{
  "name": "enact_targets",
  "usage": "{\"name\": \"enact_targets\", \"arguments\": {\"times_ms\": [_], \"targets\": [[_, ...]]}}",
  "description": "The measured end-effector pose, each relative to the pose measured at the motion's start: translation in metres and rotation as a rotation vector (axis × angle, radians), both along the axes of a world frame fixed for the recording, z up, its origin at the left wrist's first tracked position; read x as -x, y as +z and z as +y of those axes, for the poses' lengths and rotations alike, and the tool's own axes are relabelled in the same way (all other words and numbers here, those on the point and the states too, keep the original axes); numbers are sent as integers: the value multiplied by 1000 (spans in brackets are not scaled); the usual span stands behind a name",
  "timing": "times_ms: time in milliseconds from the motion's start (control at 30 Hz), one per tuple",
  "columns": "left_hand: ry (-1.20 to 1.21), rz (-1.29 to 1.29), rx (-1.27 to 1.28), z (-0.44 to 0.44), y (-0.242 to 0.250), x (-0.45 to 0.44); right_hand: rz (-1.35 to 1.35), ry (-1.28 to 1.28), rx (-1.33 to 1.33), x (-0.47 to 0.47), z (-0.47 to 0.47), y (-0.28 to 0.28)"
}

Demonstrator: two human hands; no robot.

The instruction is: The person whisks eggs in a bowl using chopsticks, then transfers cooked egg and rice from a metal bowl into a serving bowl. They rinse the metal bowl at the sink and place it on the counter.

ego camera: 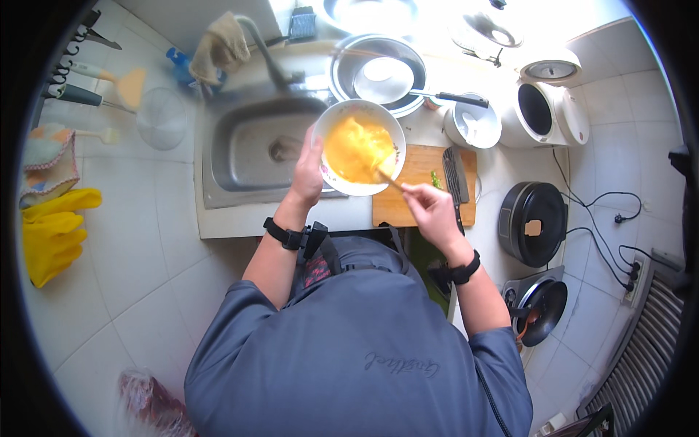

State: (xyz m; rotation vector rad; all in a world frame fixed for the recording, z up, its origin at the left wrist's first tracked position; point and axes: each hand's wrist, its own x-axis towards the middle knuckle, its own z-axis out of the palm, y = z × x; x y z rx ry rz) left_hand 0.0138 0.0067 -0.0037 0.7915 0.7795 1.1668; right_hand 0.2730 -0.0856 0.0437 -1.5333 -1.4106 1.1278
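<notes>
My left hand (309,172) grips the left rim of a white bowl with a floral pattern (335,183). The bowl is tilted and holds yellow beaten egg (355,147). In my right hand (434,213) is a thin wooden utensil, likely chopsticks (391,181), with its far end in the egg. The bowl is above the counter, between the sink and a wooden cutting board (396,210). On the board lie chopped green pieces (435,179) and a black slotted knife (454,175), close to my right hand.
Left is a steel sink (246,147). Behind the bowl, a strainer (384,82) rests over a metal basin (338,65). To the right stand a white bowl (473,123), a rice cooker (532,114), a round black electric appliance (534,224) and a frying pan (548,314).
</notes>
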Motion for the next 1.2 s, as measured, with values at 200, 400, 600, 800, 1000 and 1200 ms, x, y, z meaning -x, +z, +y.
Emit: {"name": "enact_targets", "arguments": {"times_ms": [200, 400, 600, 800, 1000, 1200], "targets": [[12, -4, 55, 2, 0, 2, -23, -48, 6, 1, -2, 2], [8, 14, 17, 2, 8, 4, 114, -128, -9, 4, -8, 2], [44, -8, 61, 1, 17, 2, 88, -198, 4, 11, -6, 11], [38, -26, 79, 0, 22, 4, 10, -135, 86, 15, -7, 24], [22, 3, 56, 2, 25, 6, 8, -81, 56, 16, -12, 32], [7, 5, 87, 3, 22, 3, 95, -114, 47, 9, -13, 26]]}}
